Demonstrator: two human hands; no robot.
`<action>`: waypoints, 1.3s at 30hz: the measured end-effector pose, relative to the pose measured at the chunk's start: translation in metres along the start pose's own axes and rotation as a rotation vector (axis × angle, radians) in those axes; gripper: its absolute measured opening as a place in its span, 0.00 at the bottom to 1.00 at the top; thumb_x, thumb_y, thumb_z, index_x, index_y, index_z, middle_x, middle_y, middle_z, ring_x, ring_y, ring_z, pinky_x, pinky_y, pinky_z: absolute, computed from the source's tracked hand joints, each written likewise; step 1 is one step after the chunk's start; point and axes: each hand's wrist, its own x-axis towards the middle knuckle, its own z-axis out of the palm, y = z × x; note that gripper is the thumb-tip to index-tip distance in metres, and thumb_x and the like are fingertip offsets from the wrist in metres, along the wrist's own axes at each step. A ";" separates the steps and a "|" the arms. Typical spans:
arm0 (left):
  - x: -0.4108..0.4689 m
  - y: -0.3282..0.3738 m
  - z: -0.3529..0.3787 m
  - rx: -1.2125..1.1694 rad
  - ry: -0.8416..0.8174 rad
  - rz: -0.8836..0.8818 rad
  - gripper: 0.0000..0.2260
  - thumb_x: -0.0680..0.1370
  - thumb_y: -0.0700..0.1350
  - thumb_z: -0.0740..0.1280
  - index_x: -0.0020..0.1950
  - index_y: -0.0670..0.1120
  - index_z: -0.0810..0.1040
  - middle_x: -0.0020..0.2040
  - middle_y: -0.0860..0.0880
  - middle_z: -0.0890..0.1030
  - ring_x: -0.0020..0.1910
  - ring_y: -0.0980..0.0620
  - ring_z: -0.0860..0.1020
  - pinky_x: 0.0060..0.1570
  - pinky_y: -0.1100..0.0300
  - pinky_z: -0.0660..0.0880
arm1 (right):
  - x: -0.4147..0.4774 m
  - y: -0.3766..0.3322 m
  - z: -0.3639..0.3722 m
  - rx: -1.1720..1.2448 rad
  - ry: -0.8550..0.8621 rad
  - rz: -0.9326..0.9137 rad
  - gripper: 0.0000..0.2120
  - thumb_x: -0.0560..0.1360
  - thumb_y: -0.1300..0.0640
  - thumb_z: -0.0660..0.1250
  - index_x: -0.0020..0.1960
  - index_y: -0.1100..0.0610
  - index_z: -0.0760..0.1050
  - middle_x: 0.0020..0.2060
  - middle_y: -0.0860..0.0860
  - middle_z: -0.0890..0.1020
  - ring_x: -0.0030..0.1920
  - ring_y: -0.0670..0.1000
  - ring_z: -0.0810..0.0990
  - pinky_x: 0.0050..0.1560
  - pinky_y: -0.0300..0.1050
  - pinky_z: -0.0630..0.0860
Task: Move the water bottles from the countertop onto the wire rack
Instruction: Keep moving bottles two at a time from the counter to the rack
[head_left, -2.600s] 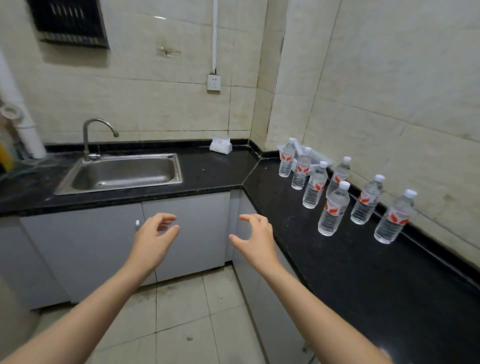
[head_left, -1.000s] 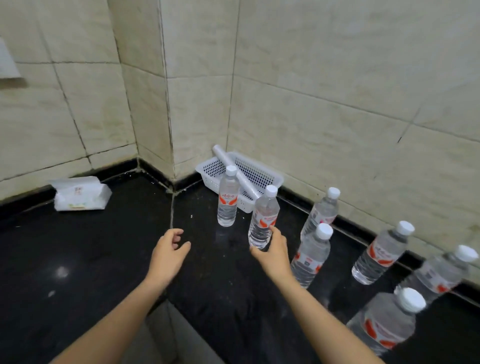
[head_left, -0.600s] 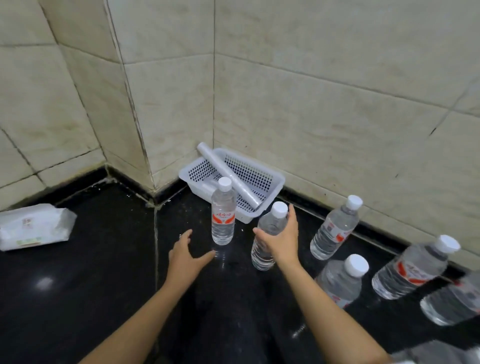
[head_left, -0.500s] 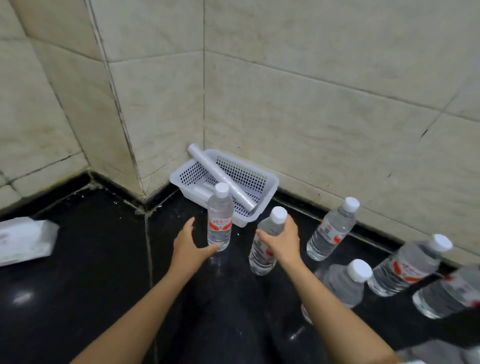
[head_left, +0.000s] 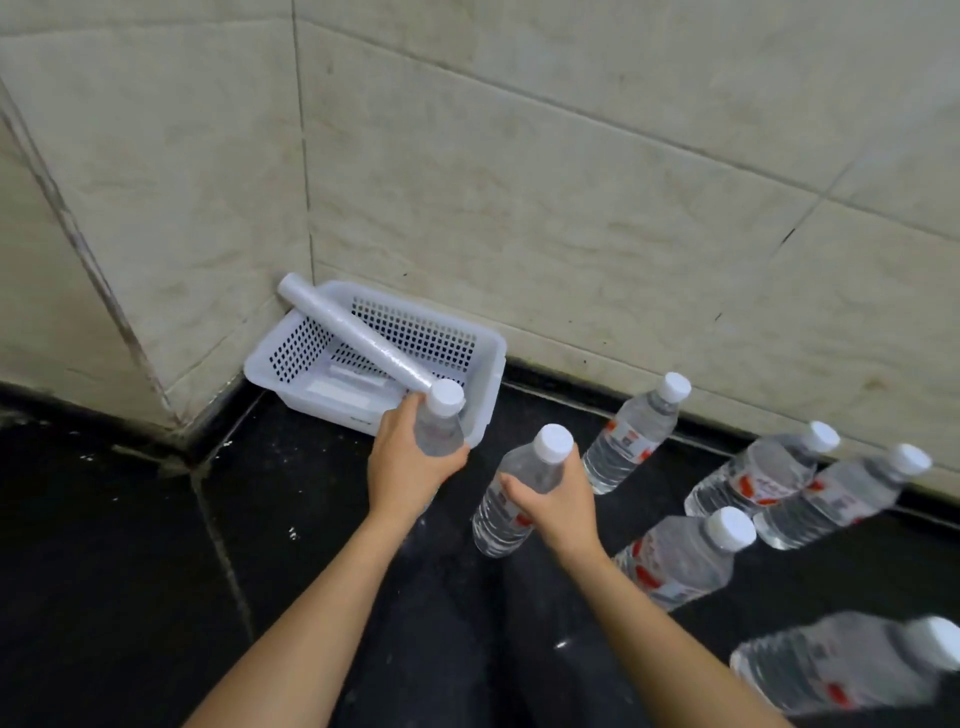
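Observation:
Several clear water bottles with white caps and red labels stand on the black countertop (head_left: 130, 597). My left hand (head_left: 408, 465) grips the leftmost bottle (head_left: 441, 421) around its upper body, in front of the basket. My right hand (head_left: 553, 501) grips a second bottle (head_left: 519, 488) around its middle. To the right stand more bottles: one near the wall (head_left: 636, 434), one in front (head_left: 685, 558), two at the far right (head_left: 763, 470) (head_left: 841, 496), and a blurred one at the lower right corner (head_left: 852, 667). No wire rack is in view.
A white perforated plastic basket (head_left: 488, 364) sits in the wall corner with a white roll (head_left: 353, 335) lying across it. Beige tiled walls close off the back and the left side. Black countertop stretches to the left.
The view has moved closer and tilted down. My left hand has closed round the leftmost bottle and my right hand round the second bottle. The tissue pack has left the view.

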 end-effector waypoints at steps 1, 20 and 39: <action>-0.001 0.000 0.001 0.018 0.003 0.010 0.30 0.62 0.50 0.75 0.61 0.54 0.68 0.51 0.56 0.68 0.54 0.49 0.73 0.47 0.58 0.67 | -0.001 0.000 -0.001 -0.006 -0.015 0.001 0.25 0.61 0.57 0.77 0.53 0.53 0.68 0.51 0.54 0.77 0.52 0.52 0.77 0.54 0.47 0.74; -0.050 -0.012 -0.021 -0.071 -0.068 0.037 0.30 0.61 0.47 0.77 0.59 0.51 0.69 0.52 0.54 0.71 0.50 0.54 0.71 0.48 0.58 0.68 | -0.044 -0.006 -0.009 -0.174 -0.003 0.056 0.28 0.61 0.52 0.74 0.53 0.46 0.61 0.51 0.50 0.76 0.51 0.50 0.76 0.51 0.48 0.74; -0.269 0.039 0.007 -0.145 -0.297 -0.005 0.29 0.63 0.39 0.77 0.60 0.50 0.69 0.50 0.48 0.78 0.50 0.46 0.77 0.53 0.51 0.74 | -0.265 0.056 -0.194 -0.004 0.374 0.148 0.25 0.59 0.57 0.76 0.48 0.42 0.65 0.44 0.46 0.77 0.47 0.49 0.77 0.48 0.42 0.72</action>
